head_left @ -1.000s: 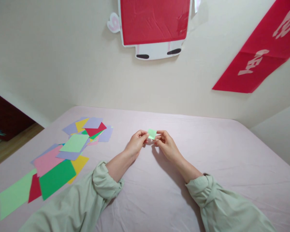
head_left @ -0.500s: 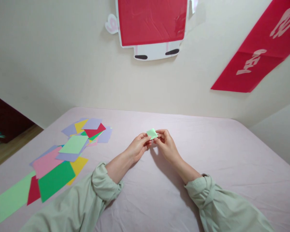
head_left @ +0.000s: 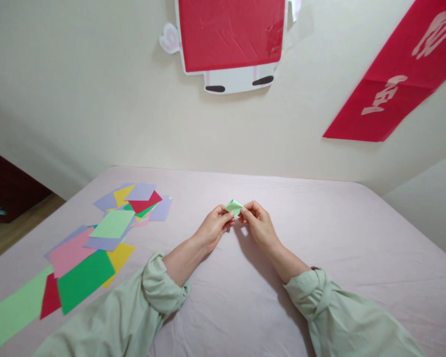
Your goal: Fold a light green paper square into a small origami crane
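Note:
A small light-green piece of folded paper is held up between my two hands over the middle of the table. My left hand pinches its left and lower edge, thumb on top. At the right corner, my right hand has thumb and fingers closed on the paper. A crease or raised flap shows along its upper right edge. The fingertips behind the paper are partly hidden.
Loose sheets of coloured paper lie overlapping on the left of the table, among them a dark green sheet, a pink sheet and a light-green sheet. A pale pink cloth covers the table, which meets the wall behind.
The paper has turned slightly, and a raised flap now shows along its upper right edge. My right thumb has moved up onto the right corner. The left hand has barely moved.

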{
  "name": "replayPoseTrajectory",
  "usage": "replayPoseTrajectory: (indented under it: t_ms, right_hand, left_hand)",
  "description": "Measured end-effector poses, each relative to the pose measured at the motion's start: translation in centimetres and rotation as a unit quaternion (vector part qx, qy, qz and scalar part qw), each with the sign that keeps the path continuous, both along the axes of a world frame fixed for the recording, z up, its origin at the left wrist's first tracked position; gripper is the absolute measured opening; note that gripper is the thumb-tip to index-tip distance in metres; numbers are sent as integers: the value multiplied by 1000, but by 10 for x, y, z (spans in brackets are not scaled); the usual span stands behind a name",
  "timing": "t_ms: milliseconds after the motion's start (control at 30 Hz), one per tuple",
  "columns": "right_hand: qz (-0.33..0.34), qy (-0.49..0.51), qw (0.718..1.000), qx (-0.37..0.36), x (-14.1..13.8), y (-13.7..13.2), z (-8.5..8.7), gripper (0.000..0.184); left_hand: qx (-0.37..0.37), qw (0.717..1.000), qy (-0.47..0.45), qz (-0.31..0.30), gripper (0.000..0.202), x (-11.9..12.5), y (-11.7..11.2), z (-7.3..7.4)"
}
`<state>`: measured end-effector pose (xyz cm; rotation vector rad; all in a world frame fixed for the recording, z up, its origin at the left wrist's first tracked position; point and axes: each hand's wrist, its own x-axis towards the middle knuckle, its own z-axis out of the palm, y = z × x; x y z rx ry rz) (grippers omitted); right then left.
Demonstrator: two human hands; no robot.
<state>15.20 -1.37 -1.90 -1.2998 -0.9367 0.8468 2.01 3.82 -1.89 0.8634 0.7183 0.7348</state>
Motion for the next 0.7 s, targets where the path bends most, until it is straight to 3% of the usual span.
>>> replayPoseTrajectory:
  t_ms: [300, 700]
  right_hand:
    - [5, -56, 998, 14, -1, 0, 4, 25]
    - [29, -38, 999, 12, 2, 0, 3, 22]
  left_hand:
    - [51, 998, 28, -5, 23, 1, -2, -1]
    - [102, 992, 74, -20, 21, 1, -9, 6]
